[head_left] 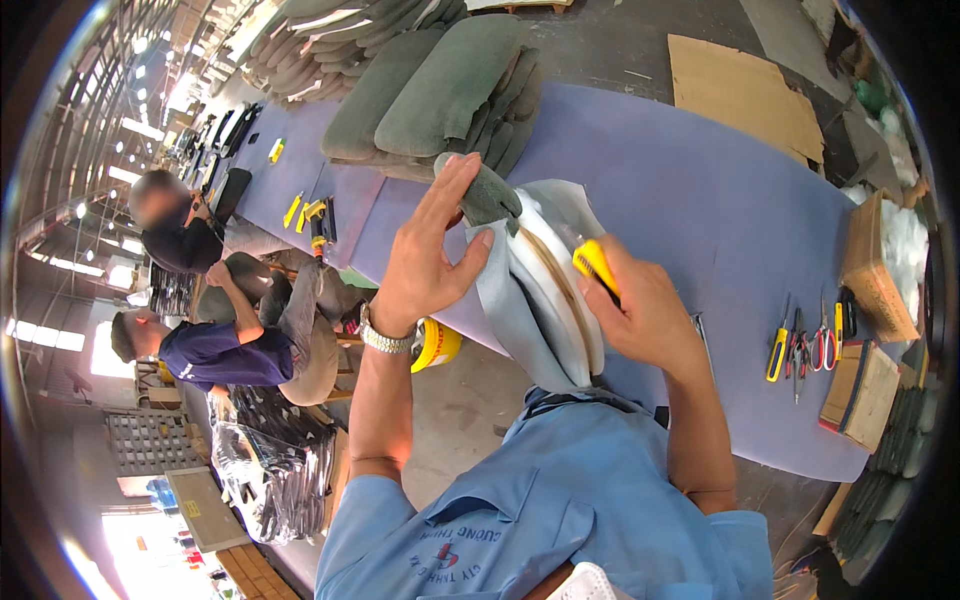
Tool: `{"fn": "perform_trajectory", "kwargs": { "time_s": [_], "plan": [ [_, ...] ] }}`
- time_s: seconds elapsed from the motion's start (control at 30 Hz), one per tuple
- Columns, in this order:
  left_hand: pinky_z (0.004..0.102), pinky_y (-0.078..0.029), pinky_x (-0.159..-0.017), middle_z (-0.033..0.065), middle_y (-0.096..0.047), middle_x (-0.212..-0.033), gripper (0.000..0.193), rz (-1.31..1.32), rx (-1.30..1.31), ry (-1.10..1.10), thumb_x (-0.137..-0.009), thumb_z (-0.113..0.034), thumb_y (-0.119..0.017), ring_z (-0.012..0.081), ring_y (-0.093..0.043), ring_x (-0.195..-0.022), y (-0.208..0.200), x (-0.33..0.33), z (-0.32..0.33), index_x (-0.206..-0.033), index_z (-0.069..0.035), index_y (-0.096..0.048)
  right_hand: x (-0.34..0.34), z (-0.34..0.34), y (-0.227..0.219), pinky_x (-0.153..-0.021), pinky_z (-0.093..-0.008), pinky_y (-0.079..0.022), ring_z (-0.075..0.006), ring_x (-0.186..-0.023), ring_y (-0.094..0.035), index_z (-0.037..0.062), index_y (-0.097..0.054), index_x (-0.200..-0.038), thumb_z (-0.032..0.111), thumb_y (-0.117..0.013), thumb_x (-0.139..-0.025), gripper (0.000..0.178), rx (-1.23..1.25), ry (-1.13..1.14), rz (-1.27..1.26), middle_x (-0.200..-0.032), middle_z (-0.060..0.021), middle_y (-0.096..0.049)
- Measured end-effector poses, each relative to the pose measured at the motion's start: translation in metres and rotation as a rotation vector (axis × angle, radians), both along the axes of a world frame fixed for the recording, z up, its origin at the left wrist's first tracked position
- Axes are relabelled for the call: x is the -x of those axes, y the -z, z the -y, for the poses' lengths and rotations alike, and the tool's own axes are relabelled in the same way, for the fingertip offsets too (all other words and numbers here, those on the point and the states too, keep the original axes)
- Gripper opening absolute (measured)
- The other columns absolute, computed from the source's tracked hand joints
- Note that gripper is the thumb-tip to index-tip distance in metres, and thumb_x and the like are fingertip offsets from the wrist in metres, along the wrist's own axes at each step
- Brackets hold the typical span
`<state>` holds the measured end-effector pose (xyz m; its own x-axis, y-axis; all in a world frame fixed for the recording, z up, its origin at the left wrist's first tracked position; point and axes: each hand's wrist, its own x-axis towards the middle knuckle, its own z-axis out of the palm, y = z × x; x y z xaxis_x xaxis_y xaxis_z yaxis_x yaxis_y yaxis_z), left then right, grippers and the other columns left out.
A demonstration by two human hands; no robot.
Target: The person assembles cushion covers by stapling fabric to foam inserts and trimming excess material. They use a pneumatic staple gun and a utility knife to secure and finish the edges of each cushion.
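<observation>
A padded cushion (545, 290) stands on edge against my front, with white foam, a tan board edge and loose flaps of pale grey fabric showing. Dark green-grey cloth (490, 200) covers its far end. My left hand (437, 245) has its fingers stretched out, palm beside that far end; whether it presses on the cloth is hard to tell. In my right hand (640, 310) is a yellow utility knife (597, 266), its tip close to the cushion's right side and the tan edge.
Stacked green-grey padded pieces (450, 90) lie at the table's far side. On the blue-grey tabletop (690, 200), a yellow cutter (777, 353), pliers (797, 345) and scissors (824, 340) lie right, near a cardboard box (880, 265). Two people sit at left; a yellow bucket (436, 345) stands below.
</observation>
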<state>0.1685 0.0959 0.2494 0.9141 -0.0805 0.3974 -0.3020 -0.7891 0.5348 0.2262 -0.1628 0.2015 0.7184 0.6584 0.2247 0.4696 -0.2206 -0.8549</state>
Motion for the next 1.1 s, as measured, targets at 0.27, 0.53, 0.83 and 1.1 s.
{"fn": "perform_trajectory", "kwargs": {
  "time_s": [0.27,0.53,0.83,1.1],
  "plan": [
    [0.0447,-0.056,-0.102,0.0167,-0.052,-0.155,0.071,0.015,0.106,-0.021,-0.086,-0.006,-0.075,0.0359,-0.047,-0.146,0.006,-0.011,0.015,-0.151,-0.005,-0.047,-0.021,-0.058,0.017,-0.057,-0.0392,-0.047,-0.0288,-0.059,-0.059,0.0036,-0.060,-0.104,0.022,-0.073,-0.095,0.024,-0.299,0.225,0.166,-0.070,-0.0112,-0.061],
    [0.0472,-0.053,-0.105,0.0139,-0.053,-0.153,0.070,0.011,0.209,-0.100,-0.089,-0.016,-0.079,0.0316,-0.054,-0.139,0.008,0.022,-0.018,-0.150,-0.008,-0.047,-0.008,0.018,0.064,-0.051,-0.0256,-0.046,-0.0075,-0.057,-0.056,0.0074,-0.064,-0.096,0.023,-0.069,-0.101,0.017,-0.270,0.486,-0.544,-0.071,0.0021,-0.059],
    [0.0432,-0.048,-0.111,0.0158,-0.050,-0.148,0.072,0.157,0.106,-0.152,-0.084,-0.014,-0.076,0.0371,-0.048,-0.142,0.024,0.027,-0.029,-0.151,-0.012,-0.049,-0.011,0.256,0.331,-0.068,-0.0400,-0.053,-0.0275,-0.075,-0.066,0.0014,-0.057,-0.112,0.018,-0.068,-0.093,0.028,0.461,0.687,-0.051,-0.088,-0.0155,-0.065],
    [0.0446,-0.029,-0.125,0.0144,-0.040,-0.162,0.077,0.184,0.263,0.075,-0.083,-0.002,-0.071,0.0339,-0.030,-0.156,0.033,0.034,-0.003,-0.155,-0.011,-0.047,-0.011,0.069,0.150,-0.086,-0.0374,-0.055,-0.0277,-0.096,-0.068,-0.0018,-0.060,-0.124,0.018,-0.066,-0.100,0.032,-0.010,0.448,-0.673,-0.109,-0.0170,-0.069]
  ]
}}
